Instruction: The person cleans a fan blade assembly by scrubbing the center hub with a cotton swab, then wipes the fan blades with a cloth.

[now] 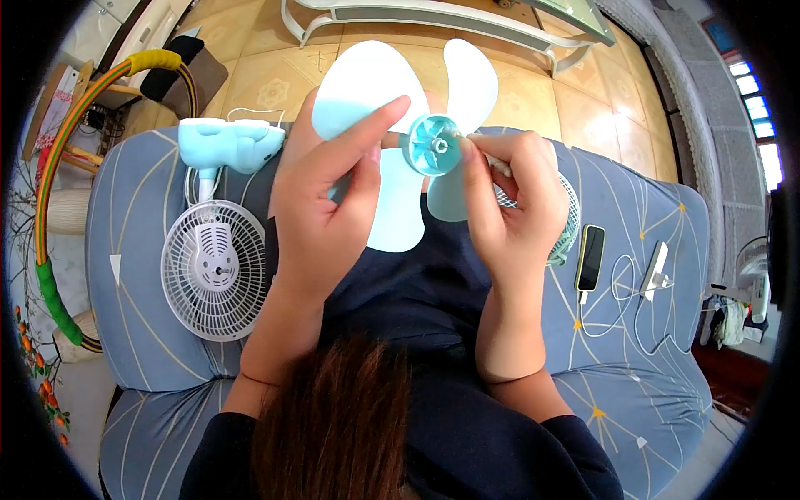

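Observation:
A pale blue fan blade [396, 204] with rounded petals and a round hub is held up in front of me, its hollow side towards me. My left hand [337, 187] grips it from the left, index finger stretched along the upper petal; its other fingers are mostly hidden. At the hub's right rim, my right hand [517, 183] pinches with thumb and fingertips. A small pale bit shows among the right fingers, too hidden to name. Partly behind the right hand lies a round fan grille [572, 212].
On the sofa [137, 333] at left lie a light blue fan base [225, 146] and a white rear fan grille [215, 271]. To the right are a phone [590, 258] on a cable and a power strip [656, 271]. A low table frame [442, 15] stands ahead.

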The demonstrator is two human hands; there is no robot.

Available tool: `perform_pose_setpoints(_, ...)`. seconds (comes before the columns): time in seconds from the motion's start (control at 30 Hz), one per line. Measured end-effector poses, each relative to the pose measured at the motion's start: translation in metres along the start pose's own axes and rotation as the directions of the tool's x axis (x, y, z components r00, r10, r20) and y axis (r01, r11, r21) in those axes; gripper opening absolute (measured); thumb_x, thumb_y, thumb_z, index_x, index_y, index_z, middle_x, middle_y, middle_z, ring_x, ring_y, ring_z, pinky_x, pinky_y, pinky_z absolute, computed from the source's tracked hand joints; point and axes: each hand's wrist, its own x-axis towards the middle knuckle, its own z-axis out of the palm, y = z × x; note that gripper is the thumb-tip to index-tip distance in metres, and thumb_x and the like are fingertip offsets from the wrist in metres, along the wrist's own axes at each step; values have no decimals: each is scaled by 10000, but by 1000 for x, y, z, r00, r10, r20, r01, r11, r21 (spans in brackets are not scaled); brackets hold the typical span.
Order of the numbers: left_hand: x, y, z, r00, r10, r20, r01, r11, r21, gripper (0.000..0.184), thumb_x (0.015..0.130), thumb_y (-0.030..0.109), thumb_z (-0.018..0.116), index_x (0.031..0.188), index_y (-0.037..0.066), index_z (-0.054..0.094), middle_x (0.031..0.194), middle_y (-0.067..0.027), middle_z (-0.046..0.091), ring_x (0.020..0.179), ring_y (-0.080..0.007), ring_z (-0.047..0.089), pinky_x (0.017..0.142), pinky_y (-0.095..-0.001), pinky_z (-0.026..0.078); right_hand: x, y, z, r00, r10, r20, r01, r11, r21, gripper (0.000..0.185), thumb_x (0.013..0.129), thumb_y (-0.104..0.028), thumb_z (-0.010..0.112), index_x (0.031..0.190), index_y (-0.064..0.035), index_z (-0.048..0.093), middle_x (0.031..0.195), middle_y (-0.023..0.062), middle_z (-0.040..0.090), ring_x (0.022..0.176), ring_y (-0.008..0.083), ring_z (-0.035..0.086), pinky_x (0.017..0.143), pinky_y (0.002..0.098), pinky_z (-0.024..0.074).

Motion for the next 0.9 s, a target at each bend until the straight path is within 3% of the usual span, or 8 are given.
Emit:
perform_pose_setpoints(0.07, 0, -4, 1, 1000, 15, -18, -15, 1000, -3, 364, 935, -57, 561, 1271, 32, 668, 1101, -70, 736, 891, -77, 660, 726, -182, 476, -1, -1, -1, 999, -2, -35, 2, 1000, 7, 69, 830, 56, 705, 847, 24, 647, 747, 58, 585, 649, 99, 518, 573, 193, 428)
perform_pose_setpoints(0.17, 0, -4, -1, 1000, -10, -15, 11, 1000, 17, 363, 939, -53, 562, 1275, 33, 665, 1098, -70, 736, 937, -97, 675, 756, -195, 492, -1, -6, -3, 990, 84, -112, -77, 995, 63, 105, 777, 21, 728, 810, -35, 646, 681, 34, 544, 621, 174, 494, 610, 292, 387)
perform_pose_setpoints(0.33, -1, -4, 1, 1000, -9, -9, 9, 1000, -2, 370, 936, -63, 550, 1271, 39, 671, 1067, -74, 743, 882, -82, 661, 740, -203, 491, 0, -8, -4, 992, 103, -72, -95, 990, 107, 121, 749, 1, 743, 791, -63, 649, 658, 19, 542, 615, 214, 496, 631, 343, 376)
perform_pose_setpoints(0.53, 1, 4, 3, 999, 40, 23, -40, 999, 3, 484, 787, -156, 529, 1167, 73, 724, 1165, -169, 596, 927, -230, 647, 764, -264, 497, 2, -2, 6, 998, -11, -67, 12, 1000, 5, 136, 749, -12, 742, 778, -73, 625, 663, 24, 547, 617, 225, 502, 657, 354, 382)
perform_pose_setpoints(0.7, 0, 3, 1, 998, 53, 35, -56, 993, 100, 385, 921, -79, 546, 1262, 40, 678, 1023, -81, 749, 817, -58, 634, 709, -195, 468, 1, -9, -3, 996, 42, -85, -46, 998, -50, 150, 745, -4, 738, 763, -78, 608, 648, 24, 515, 602, 226, 481, 642, 350, 368)
perform_pose_setpoints(0.73, 0, 2, 0, 999, 44, 25, -47, 992, 119, 384, 920, -79, 545, 1261, 39, 679, 1020, -83, 749, 817, -61, 636, 710, -196, 469, 1, -11, -4, 994, 59, -90, -64, 997, -48, 152, 744, -2, 737, 760, -78, 606, 644, 23, 507, 598, 225, 475, 638, 349, 365)
perform_pose_setpoints(0.87, 2, -2, 1, 999, 24, -34, -25, 999, -23, 481, 789, -149, 531, 1170, 74, 722, 1143, -168, 614, 884, -223, 645, 735, -265, 494, 1, -9, -3, 991, 66, -114, -60, 996, 59, 151, 750, -3, 737, 762, -77, 605, 638, 23, 492, 588, 221, 457, 631, 346, 358)
perform_pose_setpoints(0.9, 2, 0, 1, 999, 32, -17, -32, 999, -3, 486, 783, -150, 532, 1168, 76, 724, 1131, -168, 619, 881, -224, 642, 732, -266, 492, 1, -10, -2, 993, 69, -97, -64, 996, 61, 150, 752, -4, 737, 763, -76, 607, 638, 23, 493, 588, 219, 457, 629, 345, 357)
